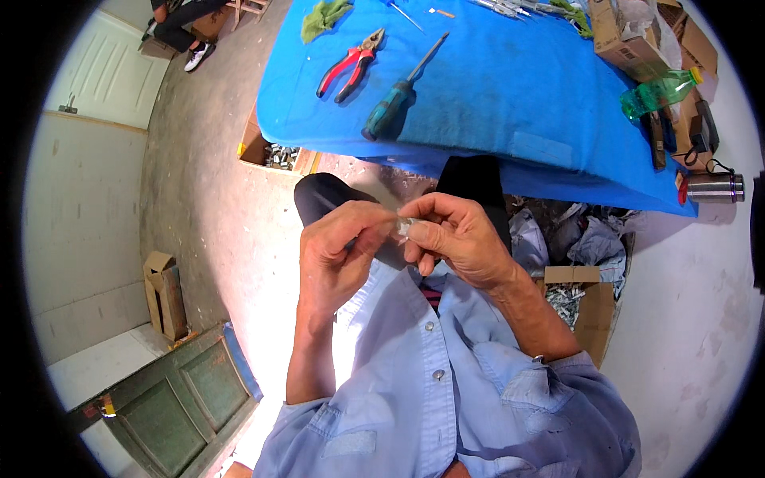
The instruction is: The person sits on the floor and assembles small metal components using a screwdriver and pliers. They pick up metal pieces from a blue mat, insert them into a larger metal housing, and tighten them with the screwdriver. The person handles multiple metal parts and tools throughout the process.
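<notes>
Pale piece [405,227] pinched by left hand [339,243] and right hand [460,239], off near edge of blue-covered worktop [510,88]; grey floor [199,119] beyond left edge.

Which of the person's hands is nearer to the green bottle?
Right. The right hand is to the left of the green bottle and closer to the person's body; the left hand is farther left, on the right hand's far side from it.
</notes>
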The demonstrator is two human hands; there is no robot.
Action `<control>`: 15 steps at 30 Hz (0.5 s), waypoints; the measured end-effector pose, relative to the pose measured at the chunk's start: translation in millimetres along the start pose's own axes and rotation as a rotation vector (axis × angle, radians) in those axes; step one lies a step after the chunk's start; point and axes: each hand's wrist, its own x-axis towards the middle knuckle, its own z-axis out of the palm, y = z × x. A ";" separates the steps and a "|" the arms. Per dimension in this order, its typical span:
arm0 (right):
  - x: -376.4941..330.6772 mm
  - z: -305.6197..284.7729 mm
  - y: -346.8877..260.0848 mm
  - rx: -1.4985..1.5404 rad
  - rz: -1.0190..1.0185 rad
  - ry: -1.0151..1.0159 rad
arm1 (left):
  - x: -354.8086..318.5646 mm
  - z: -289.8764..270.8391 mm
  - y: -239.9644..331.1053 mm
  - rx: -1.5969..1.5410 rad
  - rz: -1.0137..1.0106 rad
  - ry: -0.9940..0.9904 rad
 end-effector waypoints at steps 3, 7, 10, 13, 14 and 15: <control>-2.2 -2.6 4.4 -0.010 0.005 0.034 | 0.0 2.2 -1.0 -0.087 -0.106 -0.023; -1.4 -1.2 0.3 -0.033 -0.039 0.091 | 4.5 3.9 -0.7 -0.087 -0.158 -0.043; 3.0 -5.1 -3.5 -0.061 -0.089 0.119 | 11.9 11.4 1.1 -0.201 -0.226 -0.009; 6.0 -17.8 -12.5 -0.110 -0.139 0.163 | 21.9 11.4 1.2 -0.204 -0.248 0.025; 7.2 -21.2 -16.5 -0.124 -0.164 0.204 | 25.8 10.1 1.4 -0.205 -0.244 0.036; 8.2 -25.7 -20.3 -0.137 -0.186 0.245 | 30.0 8.8 2.1 -0.205 -0.243 0.048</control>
